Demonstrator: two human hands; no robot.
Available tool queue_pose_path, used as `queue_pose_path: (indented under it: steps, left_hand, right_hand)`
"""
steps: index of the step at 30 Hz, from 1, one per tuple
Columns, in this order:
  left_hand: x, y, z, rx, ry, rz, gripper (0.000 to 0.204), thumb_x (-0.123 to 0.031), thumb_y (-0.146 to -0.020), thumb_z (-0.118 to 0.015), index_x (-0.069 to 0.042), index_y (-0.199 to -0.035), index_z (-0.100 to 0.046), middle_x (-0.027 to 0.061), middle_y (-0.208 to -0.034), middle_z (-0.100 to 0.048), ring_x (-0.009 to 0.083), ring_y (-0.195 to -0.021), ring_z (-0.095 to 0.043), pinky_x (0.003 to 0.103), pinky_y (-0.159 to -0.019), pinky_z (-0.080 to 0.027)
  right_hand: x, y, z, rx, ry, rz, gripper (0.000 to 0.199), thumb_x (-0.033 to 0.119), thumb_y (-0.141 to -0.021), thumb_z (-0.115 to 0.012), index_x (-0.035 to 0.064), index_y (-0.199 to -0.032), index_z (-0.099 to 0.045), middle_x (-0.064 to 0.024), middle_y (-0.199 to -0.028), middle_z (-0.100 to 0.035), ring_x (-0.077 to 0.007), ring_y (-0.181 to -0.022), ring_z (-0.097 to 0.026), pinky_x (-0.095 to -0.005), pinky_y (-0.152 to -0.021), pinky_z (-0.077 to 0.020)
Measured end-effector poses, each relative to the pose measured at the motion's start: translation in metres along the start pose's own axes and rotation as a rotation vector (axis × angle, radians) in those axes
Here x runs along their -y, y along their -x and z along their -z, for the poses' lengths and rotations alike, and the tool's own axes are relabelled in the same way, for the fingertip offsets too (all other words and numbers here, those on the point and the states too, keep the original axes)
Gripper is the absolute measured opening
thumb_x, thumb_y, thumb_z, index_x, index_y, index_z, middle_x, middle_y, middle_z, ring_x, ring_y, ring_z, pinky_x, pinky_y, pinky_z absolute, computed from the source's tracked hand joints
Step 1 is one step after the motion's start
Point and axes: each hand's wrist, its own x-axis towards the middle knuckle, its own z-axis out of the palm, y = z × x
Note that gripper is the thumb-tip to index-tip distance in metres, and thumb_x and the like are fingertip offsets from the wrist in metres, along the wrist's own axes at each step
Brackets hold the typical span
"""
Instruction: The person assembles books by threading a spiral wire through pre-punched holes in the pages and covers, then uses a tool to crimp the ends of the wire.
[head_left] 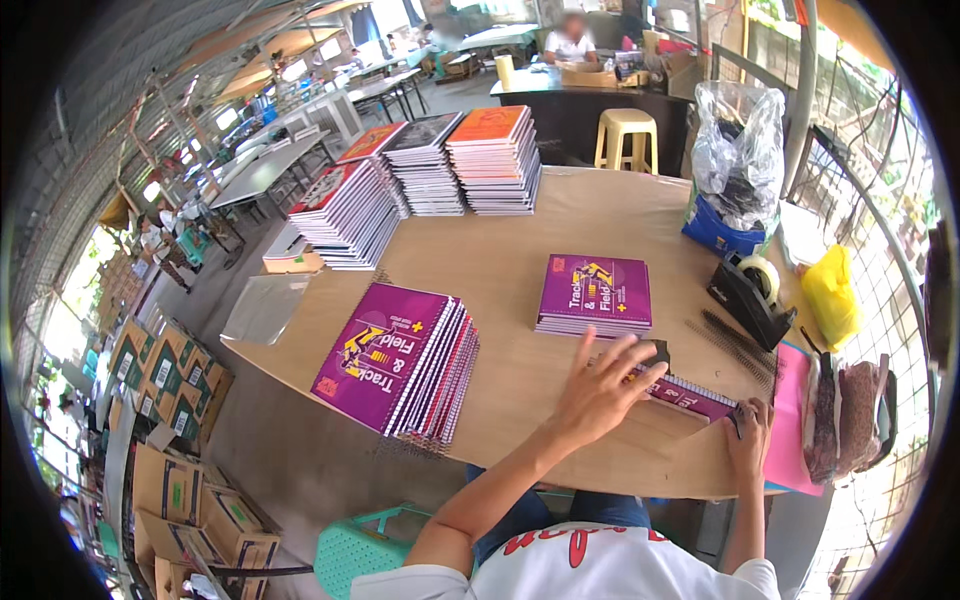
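Hands occupy the lower right of the frame, both on one purple spiral notebook (690, 395) lying at the near edge of the wooden table (520, 250). Left hand (600, 385) lies flat on the notebook's cover, fingers spread wide and gripping nothing. Right hand (748, 435) is curled at the notebook's right end, fingertips pinched at the binding edge; what they grip is too small to tell. Just above the notebook, at centre right, sits a short stack of purple notebooks (595, 295). A taller, fanned stack of purple spiral notebooks (400, 362) lies at centre left, near the table's left edge. Loose black binding coils (738, 345) lie right of the left hand, beside a black tape dispenser (752, 292). Further notebook stacks (425, 170) stand at upper centre. A yellow bag (830, 295) rests at the right.
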Motion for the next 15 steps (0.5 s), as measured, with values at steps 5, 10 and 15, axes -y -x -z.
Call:
queue_pose_path:
  steps: [5, 10, 15]
  left_hand:
    - [0.011, -0.01, 0.002, 0.044, 0.045, 0.055, 0.044, -0.016, -0.086, -0.073, -0.027, -0.127, -0.067, -0.0028, -0.113, -0.063, 0.019, -0.116, -0.058, 0.054, -0.115, -0.033]
    - [0.014, -0.025, 0.077, -0.131, -0.076, 0.028, 0.061, -0.001, -0.082, -0.067, -0.021, -0.14, -0.063, 0.0011, -0.1, -0.063, 0.0228, -0.091, -0.063, 0.04, -0.081, -0.049]
    - [0.05, 0.005, 0.241, -0.498, -0.427, 0.728, 0.051, 0.004, -0.089, -0.059, -0.019, -0.134, -0.066, 0.011, -0.106, -0.07, 0.0285, -0.088, -0.069, 0.04, -0.077, -0.054]
  right_hand:
    - [0.001, -0.003, -0.008, -0.02, 0.022, 0.01, 0.043, 0.01, -0.077, -0.079, 0.0014, -0.118, -0.068, -0.0213, -0.134, -0.054, -0.0429, -0.125, -0.049, -0.0507, -0.105, -0.0427]
    - [-0.005, 0.0, -0.016, -0.026, 0.007, -0.038, 0.042, 0.009, -0.079, -0.078, 0.0021, -0.12, -0.068, -0.0217, -0.134, -0.053, -0.0429, -0.126, -0.048, -0.0515, -0.106, -0.0422]
    - [-0.004, 0.008, -0.016, -0.045, 0.038, -0.054, 0.04, 0.007, -0.082, -0.076, 0.0022, -0.121, -0.068, -0.0209, -0.133, -0.053, -0.0418, -0.125, -0.049, -0.0505, -0.105, -0.0434]
